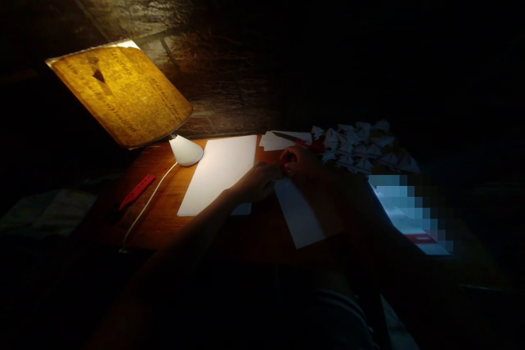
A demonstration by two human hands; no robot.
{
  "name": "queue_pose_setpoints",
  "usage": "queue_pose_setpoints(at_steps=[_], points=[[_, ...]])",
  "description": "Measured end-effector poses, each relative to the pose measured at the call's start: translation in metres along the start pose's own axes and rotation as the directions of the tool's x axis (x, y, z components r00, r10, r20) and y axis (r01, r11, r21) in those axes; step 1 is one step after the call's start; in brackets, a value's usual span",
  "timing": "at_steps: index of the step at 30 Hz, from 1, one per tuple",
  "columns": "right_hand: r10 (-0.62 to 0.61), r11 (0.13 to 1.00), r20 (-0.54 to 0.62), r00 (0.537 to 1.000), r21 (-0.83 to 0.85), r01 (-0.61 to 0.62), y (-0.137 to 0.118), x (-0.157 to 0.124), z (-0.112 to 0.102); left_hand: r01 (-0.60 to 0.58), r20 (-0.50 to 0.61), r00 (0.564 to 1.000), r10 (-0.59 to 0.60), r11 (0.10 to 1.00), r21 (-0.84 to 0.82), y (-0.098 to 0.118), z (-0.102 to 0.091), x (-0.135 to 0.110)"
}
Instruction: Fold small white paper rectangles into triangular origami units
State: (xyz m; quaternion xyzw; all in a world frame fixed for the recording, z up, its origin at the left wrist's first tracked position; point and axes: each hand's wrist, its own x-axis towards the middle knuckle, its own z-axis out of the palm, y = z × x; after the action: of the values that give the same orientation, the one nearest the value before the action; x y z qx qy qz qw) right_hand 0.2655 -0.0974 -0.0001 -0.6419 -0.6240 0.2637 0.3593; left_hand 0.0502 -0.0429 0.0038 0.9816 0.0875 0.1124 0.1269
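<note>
A white sheet of paper (301,219) lies on the wooden table, its far end reaching up to my two hands. My left hand (262,179) comes in from the lower left and is closed at the far edge of the sheet, fingers pressed together. Beside it, my right hand (301,158) is closed with curled fingers at the same end. Deep shadow hides the fingertips and the exact grip. To the left of my left hand is a brightly lit stack of white paper (223,169).
A lamp (123,95) with a printed shade stands at the left, its white cord (150,205) crossing the table (164,202). Near it lies a red cutter (137,191). Behind my hands are red-handled scissors (301,142) and paper pieces (274,141). Several folded paper shapes (361,147) are piled right.
</note>
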Motion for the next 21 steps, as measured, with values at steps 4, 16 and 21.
queue_pose_setpoints(at_steps=[4,16,21], points=[[0.012,1.000,0.006,1.000,-0.009,-0.012,-0.004,0.000,-0.001,0.002,-0.002,1.000,-0.002,1.000,-0.019,-0.001,0.000,0.001],[-0.009,0.999,-0.035,0.999,-0.036,0.008,0.001,0.001,0.003,-0.016,-0.021,1.000,0.016,1.000,0.010,0.001,0.002,-0.003],[-0.029,0.999,-0.042,0.999,-0.035,0.027,0.004,0.002,0.005,-0.022,-0.004,1.000,0.022,0.999,0.030,0.001,0.001,-0.002]])
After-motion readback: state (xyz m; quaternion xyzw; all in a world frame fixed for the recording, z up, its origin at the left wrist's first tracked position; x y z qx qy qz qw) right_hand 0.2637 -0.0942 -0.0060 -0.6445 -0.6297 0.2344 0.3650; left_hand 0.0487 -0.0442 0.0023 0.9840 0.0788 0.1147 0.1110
